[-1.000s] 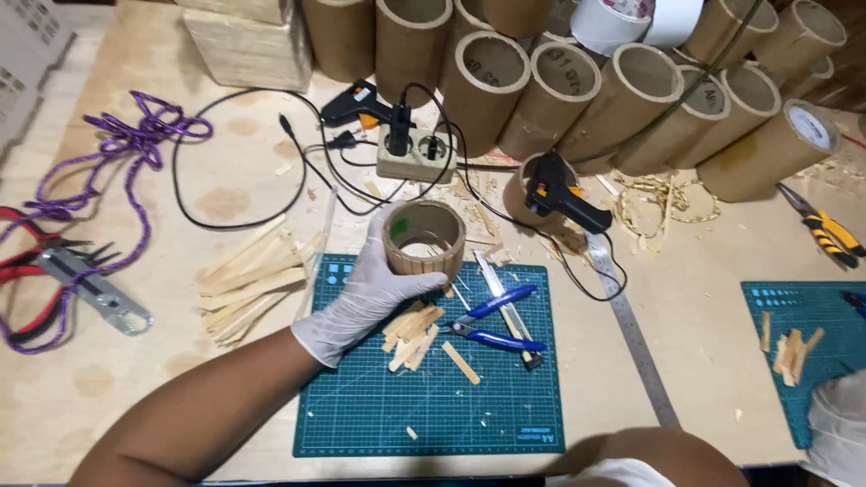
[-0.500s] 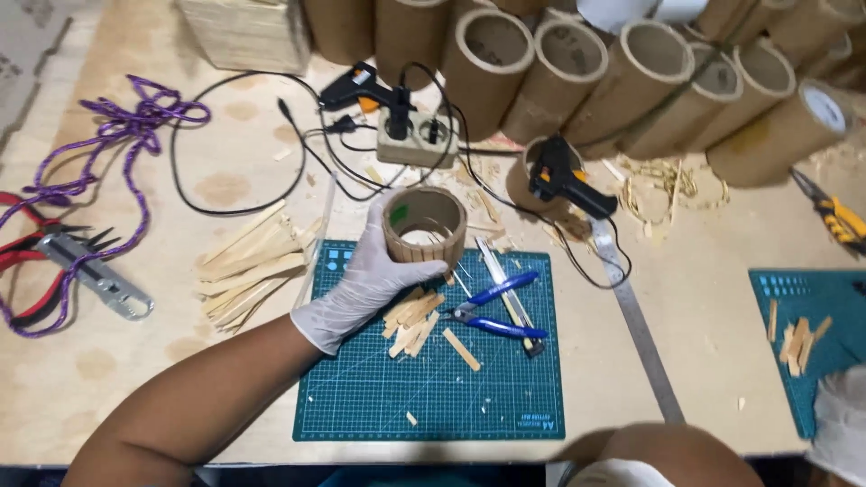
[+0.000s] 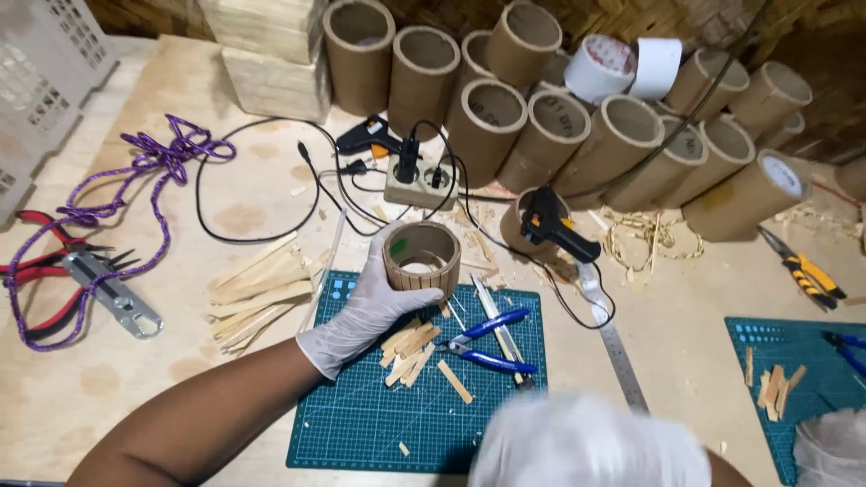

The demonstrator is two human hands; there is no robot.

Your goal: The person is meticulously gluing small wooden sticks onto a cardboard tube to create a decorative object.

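My left hand (image 3: 368,312), in a white glove, grips a short cardboard ring (image 3: 421,259) clad with thin wooden strips, holding it just above the far edge of a green cutting mat (image 3: 361,424). Short cut wood pieces (image 3: 413,348) lie on the mat below the ring, and blue-handled pliers (image 3: 492,344) lie to their right. My right hand (image 3: 588,444), also gloved in white, shows as a blur at the bottom edge; its fingers cannot be made out.
A pile of long wood strips (image 3: 257,289) lies left of the mat. A black glue gun (image 3: 559,225), a power strip (image 3: 417,185) with cables and a steel ruler (image 3: 613,338) sit nearby. Several cardboard tubes (image 3: 550,126) line the back. Purple rope (image 3: 135,171) and red pliers (image 3: 45,261) lie left.
My gloved right hand has come up into view at the bottom edge. My left hand keeps hold of the ring, with little movement.
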